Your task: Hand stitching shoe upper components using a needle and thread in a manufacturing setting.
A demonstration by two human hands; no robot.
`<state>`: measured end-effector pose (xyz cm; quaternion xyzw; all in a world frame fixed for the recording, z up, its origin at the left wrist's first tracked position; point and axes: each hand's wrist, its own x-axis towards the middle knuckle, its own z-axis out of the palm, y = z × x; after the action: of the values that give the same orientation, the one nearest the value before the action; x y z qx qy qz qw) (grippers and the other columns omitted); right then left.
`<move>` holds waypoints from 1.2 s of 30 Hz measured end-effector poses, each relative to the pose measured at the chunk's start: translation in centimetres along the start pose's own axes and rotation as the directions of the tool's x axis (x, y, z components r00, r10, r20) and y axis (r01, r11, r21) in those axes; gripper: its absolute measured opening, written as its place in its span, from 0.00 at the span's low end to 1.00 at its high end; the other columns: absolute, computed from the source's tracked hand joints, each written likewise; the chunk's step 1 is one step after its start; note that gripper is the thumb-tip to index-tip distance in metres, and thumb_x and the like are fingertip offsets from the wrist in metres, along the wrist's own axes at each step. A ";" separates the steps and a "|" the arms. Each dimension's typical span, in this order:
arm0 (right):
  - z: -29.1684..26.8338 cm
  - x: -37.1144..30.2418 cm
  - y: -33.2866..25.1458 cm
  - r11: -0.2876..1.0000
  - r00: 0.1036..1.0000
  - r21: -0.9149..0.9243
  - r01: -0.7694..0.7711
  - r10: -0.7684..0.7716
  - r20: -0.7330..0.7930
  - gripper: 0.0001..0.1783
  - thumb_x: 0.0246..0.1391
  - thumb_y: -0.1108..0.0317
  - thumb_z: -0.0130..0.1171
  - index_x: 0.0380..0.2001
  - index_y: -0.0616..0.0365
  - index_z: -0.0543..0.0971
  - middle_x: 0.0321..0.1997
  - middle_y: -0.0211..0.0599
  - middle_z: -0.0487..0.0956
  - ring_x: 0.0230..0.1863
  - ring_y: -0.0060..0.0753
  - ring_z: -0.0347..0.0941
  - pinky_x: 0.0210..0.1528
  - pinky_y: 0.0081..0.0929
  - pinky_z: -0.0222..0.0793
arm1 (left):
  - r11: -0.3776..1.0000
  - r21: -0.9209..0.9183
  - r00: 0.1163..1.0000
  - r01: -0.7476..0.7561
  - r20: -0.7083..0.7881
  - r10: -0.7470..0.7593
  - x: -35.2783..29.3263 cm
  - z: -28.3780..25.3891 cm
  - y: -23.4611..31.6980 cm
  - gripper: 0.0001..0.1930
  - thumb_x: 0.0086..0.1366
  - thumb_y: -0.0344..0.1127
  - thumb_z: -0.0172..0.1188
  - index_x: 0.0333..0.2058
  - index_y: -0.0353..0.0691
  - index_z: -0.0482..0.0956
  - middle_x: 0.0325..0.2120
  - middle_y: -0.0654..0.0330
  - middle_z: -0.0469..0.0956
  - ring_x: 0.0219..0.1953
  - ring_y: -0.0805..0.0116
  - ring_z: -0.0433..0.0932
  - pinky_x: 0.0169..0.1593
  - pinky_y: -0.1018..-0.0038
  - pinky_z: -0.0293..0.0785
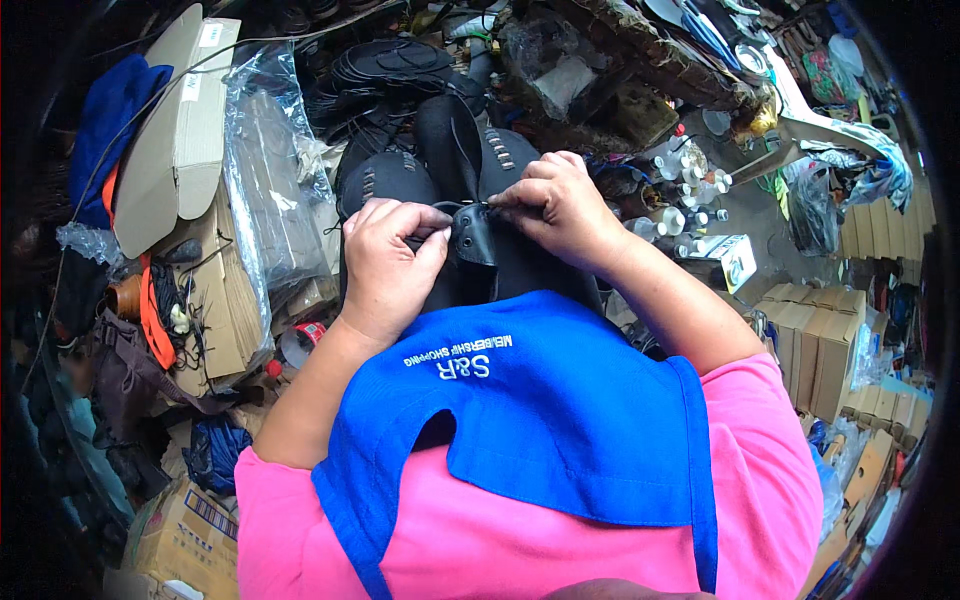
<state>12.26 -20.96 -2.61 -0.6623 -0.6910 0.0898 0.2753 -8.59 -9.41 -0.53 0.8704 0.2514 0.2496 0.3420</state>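
Observation:
A small black leather piece (476, 238) with punched holes hangs between my hands, glossy on its face. My left hand (388, 262) pinches by thumb and fingers at its left edge. On the other side, my right hand (560, 212) is closed in a pinch at its upper right corner. Whether a thin lace also lies in the fingertips is too small to tell. Behind and under it are larger black pieces (398, 178), shaped like shoe uppers, with light stitches. A blue apron (570, 410) covers my front below the hands.
Flat cardboard (185, 130) and a clear plastic bag (275, 180) lie at the left. Coiled black cords (390, 70) are at the back. Several small bottles (685, 170) stand at the right, with cardboard boxes (815, 345) nearer me. A bark-covered log (655, 45) crosses the far side.

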 end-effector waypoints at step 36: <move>-0.9 1.2 -0.4 0.995 0.998 -0.100 0.017 -0.011 0.061 0.20 0.45 0.68 0.66 0.45 0.40 0.81 0.30 0.27 0.74 0.39 0.33 0.71 0.55 0.39 0.56 | 0.988 0.139 0.993 -0.060 0.111 0.044 -0.1 0.4 -2.6 0.09 0.49 0.30 0.67 0.32 0.46 0.84 0.29 0.65 0.79 0.43 0.65 0.74 0.58 0.64 0.56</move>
<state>12.44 -20.05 -1.31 -0.6673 -0.7073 0.0728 0.2216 -9.09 -8.02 -2.66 0.9110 0.2269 0.1924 0.2855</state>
